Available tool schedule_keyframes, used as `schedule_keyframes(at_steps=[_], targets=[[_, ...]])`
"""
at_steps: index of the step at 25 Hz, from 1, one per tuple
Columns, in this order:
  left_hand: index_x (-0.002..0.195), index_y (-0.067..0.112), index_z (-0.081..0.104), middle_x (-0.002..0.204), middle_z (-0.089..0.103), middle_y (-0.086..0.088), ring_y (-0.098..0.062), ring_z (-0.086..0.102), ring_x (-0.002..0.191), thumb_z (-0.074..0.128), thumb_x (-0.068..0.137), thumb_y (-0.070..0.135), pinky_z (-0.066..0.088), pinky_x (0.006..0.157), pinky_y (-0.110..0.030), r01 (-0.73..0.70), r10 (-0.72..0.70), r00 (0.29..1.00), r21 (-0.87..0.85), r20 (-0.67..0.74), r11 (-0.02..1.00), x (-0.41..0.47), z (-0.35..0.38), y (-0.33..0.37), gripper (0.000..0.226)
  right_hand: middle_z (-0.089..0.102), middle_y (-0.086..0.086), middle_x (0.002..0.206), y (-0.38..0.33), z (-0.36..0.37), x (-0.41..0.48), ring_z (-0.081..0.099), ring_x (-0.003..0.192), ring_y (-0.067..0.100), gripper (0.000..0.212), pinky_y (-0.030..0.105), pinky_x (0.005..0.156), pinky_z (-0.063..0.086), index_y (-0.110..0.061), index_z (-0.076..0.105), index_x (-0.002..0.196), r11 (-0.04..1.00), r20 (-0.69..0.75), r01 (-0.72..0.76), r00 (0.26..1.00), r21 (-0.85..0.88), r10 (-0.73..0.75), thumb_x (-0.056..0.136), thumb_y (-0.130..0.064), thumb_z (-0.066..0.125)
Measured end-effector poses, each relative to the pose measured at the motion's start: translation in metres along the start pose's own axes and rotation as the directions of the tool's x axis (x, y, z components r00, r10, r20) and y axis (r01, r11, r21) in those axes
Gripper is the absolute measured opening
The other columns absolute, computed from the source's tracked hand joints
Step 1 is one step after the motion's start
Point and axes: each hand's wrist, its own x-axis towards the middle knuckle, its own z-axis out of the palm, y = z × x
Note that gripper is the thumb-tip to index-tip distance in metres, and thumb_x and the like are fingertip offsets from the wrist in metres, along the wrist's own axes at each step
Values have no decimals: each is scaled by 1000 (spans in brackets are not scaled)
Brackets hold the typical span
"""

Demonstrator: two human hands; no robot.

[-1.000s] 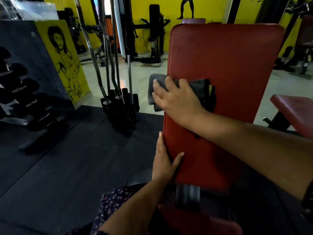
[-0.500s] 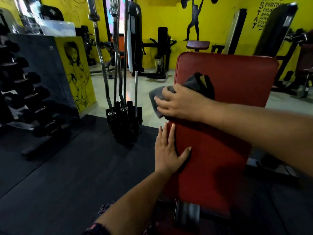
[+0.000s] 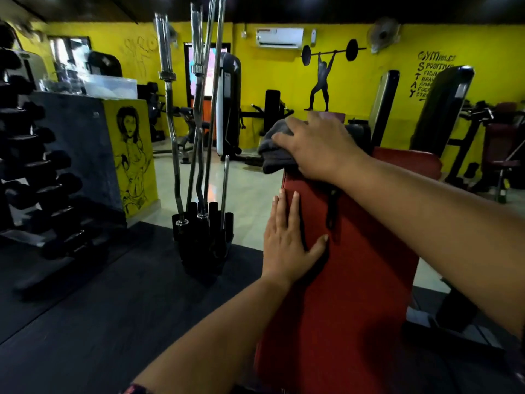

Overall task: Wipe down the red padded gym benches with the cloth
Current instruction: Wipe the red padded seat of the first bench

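The red padded bench [image 3: 355, 251] stood tilted up in the right half of the scene, its upper end far from the camera. The right hand [image 3: 321, 146] lay on the grey cloth [image 3: 274, 152] at the far left corner of the pad, fingers spread and nearly straight, pressing the cloth flat against the top edge; the cloth bunched and hung a little over the left side of the pad. A dark loop or strap of the cloth seemed to dangle down the red surface below the wrist, though the shadow made that hard to read. The left hand [image 3: 287, 240] rested flat on the near left edge of the pad, fingers straight and together, thumb spread out onto the red face, holding nothing.

Left of the bench, a black floor holder [image 3: 203, 237] stood on the dark mat with chrome bars [image 3: 170, 109] upright in it. Farther left stood a dumbbell rack [image 3: 37, 177]. The far wall [image 3: 284, 86] was yellow.
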Motion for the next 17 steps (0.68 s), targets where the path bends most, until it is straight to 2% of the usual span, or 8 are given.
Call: schedule_keyframes(at_steps=[3, 5, 9, 11, 12, 14, 15, 17], targets=[[158, 20, 7, 165, -3, -5, -15, -8, 151, 33, 84, 68, 9, 123, -37, -2, 3, 999, 26, -47, 1000, 20, -10, 0, 92, 37, 4, 143, 11, 9, -1, 45, 116, 34, 64, 42, 79, 45, -36, 32, 145, 997, 37, 49, 998, 62, -52, 88, -33, 61], [157, 22, 6, 164, -6, -1, -15, -7, 151, 33, 86, 67, 13, 122, -38, -33, 38, 996, 71, -78, 997, 31, -15, -3, 89, 42, 1, 140, 29, 12, -1, 48, 118, 33, 70, 40, 77, 46, -39, 30, 147, 980, 55, -41, 998, 197, 31, 86, -35, 63], [157, 22, 10, 164, -6, 1, -18, -4, 152, 37, 88, 63, 9, 121, -40, -126, 144, 983, 157, -115, 980, 53, -21, 3, 85, 44, 6, 144, 62, 23, -8, 52, 121, 31, 70, 41, 93, 48, -35, 38, 146, 802, 189, -210, 974, 559, 124, 83, -27, 66], [157, 18, 14, 164, -2, -2, -20, -2, 152, 37, 89, 60, 4, 122, -39, -173, 202, 972, 219, -120, 960, 63, -17, 14, 84, 47, 8, 143, 74, 29, -11, 57, 111, 31, 66, 38, 85, 51, -36, 41, 144, 738, 264, -384, 923, 555, 281, 83, -29, 64], [157, 14, 16, 164, 2, -4, -21, 0, 152, 38, 89, 58, 4, 122, -40, -176, 211, 969, 240, -130, 955, 66, -13, 20, 84, 50, 9, 139, 75, 30, -13, 58, 109, 31, 65, 37, 81, 50, -36, 41, 144, 764, 272, -419, 907, 491, 322, 83, -30, 63], [155, 7, 20, 163, 11, -9, -24, 6, 152, 39, 91, 54, 9, 122, -43, -145, 200, 962, 273, -185, 951, 65, -2, 27, 81, 52, 6, 136, 71, 34, -24, 55, 114, 31, 65, 37, 82, 48, -36, 40, 144, 844, 200, -328, 943, 425, 265, 83, -31, 63], [154, 7, 22, 163, 15, -11, -25, 9, 151, 38, 93, 53, 12, 121, -45, -135, 203, 956, 294, -213, 946, 64, 4, 27, 78, 50, 4, 138, 73, 36, -33, 54, 117, 30, 66, 37, 84, 48, -35, 40, 145, 832, 169, -282, 959, 477, 228, 83, -30, 64], [154, 8, 24, 162, 18, -12, -27, 12, 151, 37, 95, 52, 15, 121, -47, -153, 239, 942, 335, -233, 930, 62, 11, 21, 75, 49, 3, 139, 83, 37, -51, 52, 118, 28, 66, 35, 84, 47, -33, 40, 146, 750, 190, -353, 935, 559, 299, 85, -27, 65]])
